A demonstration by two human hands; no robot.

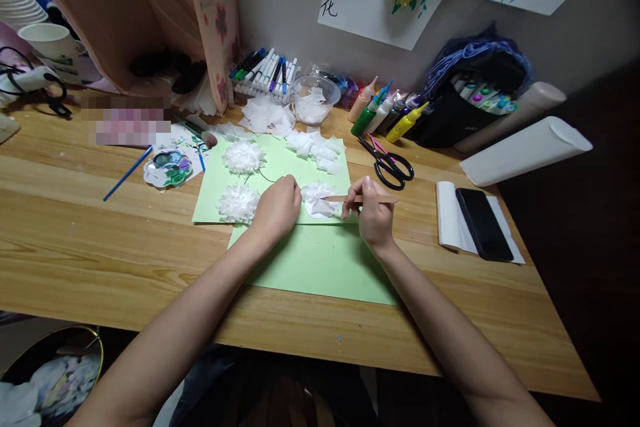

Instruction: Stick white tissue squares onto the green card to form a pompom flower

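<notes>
My right hand (pixel 373 213) pinches a thin wooden pencil-like stick (pixel 337 199), its tip on a half-covered white tissue-paper flower (pixel 319 191). Along this flower's lower edge, smooth white paper shows. Closed beside its left edge is my left hand (pixel 280 205); whatever its fingertips hold is hidden. Two fuller white flowers, an upper one (pixel 244 157) and a lower one (pixel 238 203), lie to the left on the light green sheet (pixel 210 190). Thin dark curved lines run between the flowers. Loose white tissue pieces (pixel 315 147) rest near the sheet's top right corner.
Black-handled scissors (pixel 387 163) lie to the right, below several paint bottles (pixel 383 113). A phone (pixel 483 223) rests on white paper. At left are a paint palette (pixel 167 169) and a blue brush (pixel 127 173). Behind stand markers (pixel 267 70) and a clear bowl (pixel 314 99).
</notes>
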